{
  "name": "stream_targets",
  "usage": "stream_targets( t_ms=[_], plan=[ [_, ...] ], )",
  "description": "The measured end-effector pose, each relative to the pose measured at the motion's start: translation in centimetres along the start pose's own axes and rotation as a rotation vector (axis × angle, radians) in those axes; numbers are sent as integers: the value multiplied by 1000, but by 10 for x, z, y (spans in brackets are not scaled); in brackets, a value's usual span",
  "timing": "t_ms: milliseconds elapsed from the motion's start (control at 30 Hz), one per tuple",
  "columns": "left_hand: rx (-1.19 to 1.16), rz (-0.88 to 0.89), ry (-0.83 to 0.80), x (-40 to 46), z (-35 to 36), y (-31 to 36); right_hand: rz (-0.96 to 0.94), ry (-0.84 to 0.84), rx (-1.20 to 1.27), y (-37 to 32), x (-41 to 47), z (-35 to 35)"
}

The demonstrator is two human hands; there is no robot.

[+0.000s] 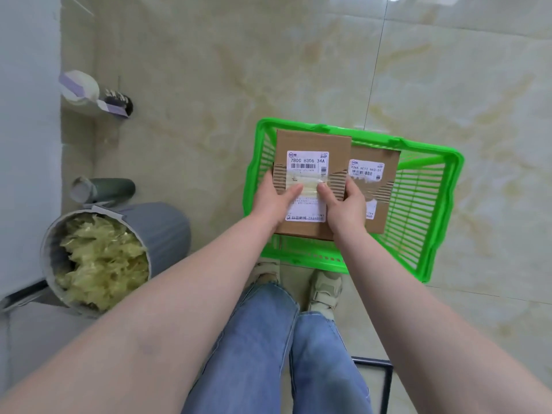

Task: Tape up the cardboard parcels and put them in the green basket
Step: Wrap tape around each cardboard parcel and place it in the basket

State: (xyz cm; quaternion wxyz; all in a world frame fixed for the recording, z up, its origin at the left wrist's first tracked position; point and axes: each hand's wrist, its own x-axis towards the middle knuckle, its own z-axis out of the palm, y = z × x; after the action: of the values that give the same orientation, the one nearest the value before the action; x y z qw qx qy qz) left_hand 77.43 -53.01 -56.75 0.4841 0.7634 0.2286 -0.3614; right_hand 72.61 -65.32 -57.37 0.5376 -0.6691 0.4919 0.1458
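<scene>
Cardboard parcel (310, 144) gripped between left hand (273, 201) and right hand (346, 204) — above green basket (424, 222).

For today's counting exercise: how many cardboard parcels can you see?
2. One parcel is held by the left hand and right hand above the green basket; the second parcel lies inside it. More may be hidden beneath.

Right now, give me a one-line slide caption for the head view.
Both hands, left hand and right hand, hold a taped brown cardboard parcel over the green plastic basket, beside a second labelled parcel.
</scene>
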Motion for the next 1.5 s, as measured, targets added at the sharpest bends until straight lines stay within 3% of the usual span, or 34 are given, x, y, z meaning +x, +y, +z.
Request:
stream_targets(
  t_ms=[200,500,667,967,1300,1500],
  plan=[
    [49,12,-16,-2,-3,-7,-10,1,-90,4,-6,2],
    [194,-116,-18,-1,-9,19,85,-24,-306,-26,-7,-9],
    [173,-127,7,-30,-26,33,1,36,-350,-53,-33,-24],
    [-255,-87,109,-158,-76,48,-51,-470,-188,-104,-135,-57],
    [-900,-111,435,-397,-118,-6,-154,-965,-398,-114,-318,-73],
    [-1237,-118,733,-523,-147,-74,-252,-1236,-704,-93,-441,-37]
  ],
)
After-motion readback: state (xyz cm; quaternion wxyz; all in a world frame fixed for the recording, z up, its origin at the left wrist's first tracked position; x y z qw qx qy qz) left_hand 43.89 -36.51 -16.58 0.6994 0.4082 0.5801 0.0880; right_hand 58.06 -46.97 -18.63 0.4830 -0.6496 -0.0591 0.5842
